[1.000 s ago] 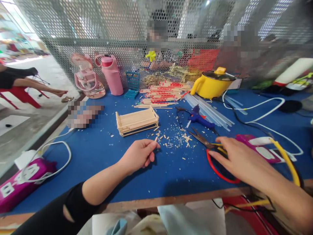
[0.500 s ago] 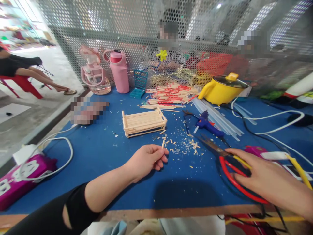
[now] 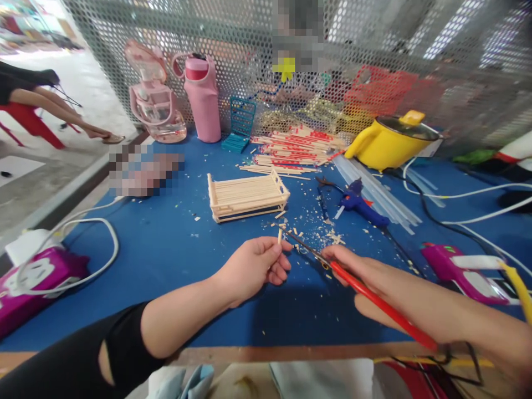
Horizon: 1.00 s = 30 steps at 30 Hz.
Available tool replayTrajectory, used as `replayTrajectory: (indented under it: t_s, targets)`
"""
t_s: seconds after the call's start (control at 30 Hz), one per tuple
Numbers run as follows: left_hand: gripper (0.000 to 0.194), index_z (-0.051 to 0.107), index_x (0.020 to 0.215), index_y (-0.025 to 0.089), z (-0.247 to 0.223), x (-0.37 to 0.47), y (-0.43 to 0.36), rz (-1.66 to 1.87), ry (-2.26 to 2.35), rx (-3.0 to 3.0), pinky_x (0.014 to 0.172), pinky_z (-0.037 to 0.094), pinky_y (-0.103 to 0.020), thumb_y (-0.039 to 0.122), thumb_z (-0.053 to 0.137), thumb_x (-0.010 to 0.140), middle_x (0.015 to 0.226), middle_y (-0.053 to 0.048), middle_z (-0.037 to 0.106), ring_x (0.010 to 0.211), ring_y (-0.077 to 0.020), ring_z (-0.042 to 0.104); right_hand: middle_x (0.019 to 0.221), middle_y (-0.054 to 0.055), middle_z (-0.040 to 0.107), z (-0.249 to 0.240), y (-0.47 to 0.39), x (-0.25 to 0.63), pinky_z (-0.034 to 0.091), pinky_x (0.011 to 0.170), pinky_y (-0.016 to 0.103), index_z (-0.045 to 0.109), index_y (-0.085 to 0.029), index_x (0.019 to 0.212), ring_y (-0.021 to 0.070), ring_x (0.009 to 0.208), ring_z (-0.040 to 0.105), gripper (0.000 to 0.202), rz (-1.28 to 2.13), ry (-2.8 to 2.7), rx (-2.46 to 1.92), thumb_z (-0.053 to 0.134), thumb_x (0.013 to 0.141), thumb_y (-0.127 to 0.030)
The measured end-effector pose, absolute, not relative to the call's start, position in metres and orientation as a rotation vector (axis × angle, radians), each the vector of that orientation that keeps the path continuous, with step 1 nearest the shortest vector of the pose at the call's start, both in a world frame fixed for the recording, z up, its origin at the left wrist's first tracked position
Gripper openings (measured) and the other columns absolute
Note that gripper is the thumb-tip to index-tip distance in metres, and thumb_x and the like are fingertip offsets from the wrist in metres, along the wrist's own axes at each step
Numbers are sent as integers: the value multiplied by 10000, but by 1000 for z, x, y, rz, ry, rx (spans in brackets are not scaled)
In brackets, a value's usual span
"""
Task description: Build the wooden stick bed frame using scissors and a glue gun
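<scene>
Between the thumb and fingers of my left hand [image 3: 260, 270] a short piece of wooden stick [image 3: 280, 236] stands upright. My right hand [image 3: 353, 271] is wrapped round the red handle of a pair of scissors [image 3: 374, 299]. The scissor blades point left, their tips close to the top of the stick piece; whether they touch it I cannot tell. Just beyond my left hand sits a small bed-like frame [image 3: 249, 194] built of pale sticks. Wood offcuts [image 3: 336, 238] lie scattered to the right of it.
A blue glue gun [image 3: 361, 205] and clear glue sticks [image 3: 382, 194] lie at the right, near a yellow pot [image 3: 393, 144]. Red-marked sticks [image 3: 291, 147] are piled at the back beside a pink bottle [image 3: 202, 105]. Purple power strips [image 3: 41, 282] and white cables flank both sides.
My right hand has brought the scissors left and turned them, so the blades now reach the stick piece. My left hand holds nearly still. The view has tilted slightly down.
</scene>
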<state>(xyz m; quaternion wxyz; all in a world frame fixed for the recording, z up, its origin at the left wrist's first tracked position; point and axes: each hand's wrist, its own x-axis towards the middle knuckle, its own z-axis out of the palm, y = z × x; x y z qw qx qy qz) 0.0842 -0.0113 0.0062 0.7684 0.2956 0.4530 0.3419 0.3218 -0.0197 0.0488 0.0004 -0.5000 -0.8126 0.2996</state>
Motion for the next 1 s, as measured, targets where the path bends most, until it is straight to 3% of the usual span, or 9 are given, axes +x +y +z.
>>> replayTrajectory:
  t_s: [0.23,0.4,0.57,0.67,0.83,1.0]
  targets:
    - [150,590,910,126,4,85,-13,733,941,694,450,350,-158,222,475,903,582,37,542,421,-35,448,962,47,661,65,-3,309,479,693,277,402,-252,1308,203,838,618,611,1142,-2687,-1551,492,707,-190]
    - [156,603,861,138,5,85,-15,719,922,767,445,323,-171,284,549,846,575,41,529,425,-43,425,929,30,651,65,-1,301,457,657,252,415,-243,1254,176,777,607,567,1198,-2643,-1591,512,699,-174]
    - [161,590,854,142,1,85,-16,771,973,871,447,303,-181,255,475,866,575,44,505,433,-51,394,793,10,616,61,2,292,424,609,257,442,-207,950,149,652,534,289,986,-2517,-1870,560,764,-394]
    - [184,587,831,145,-2,85,-17,770,991,946,457,304,-191,279,466,869,578,43,490,449,-59,389,726,-2,610,60,0,291,397,584,257,470,-214,806,143,619,516,243,1048,-2567,-1883,511,822,-453]
    - [249,545,719,158,-2,85,-19,761,968,1001,460,303,-197,352,480,861,589,33,492,466,-64,396,817,21,652,64,-5,294,411,603,251,527,-207,895,159,705,559,169,1298,-2538,-1701,495,854,-367]
    - [245,547,727,159,-3,86,-23,748,950,982,435,279,-194,351,474,861,573,39,472,448,-60,380,639,-23,593,66,-4,285,346,487,216,514,-204,793,121,555,499,19,1343,-2504,-1738,509,782,-218]
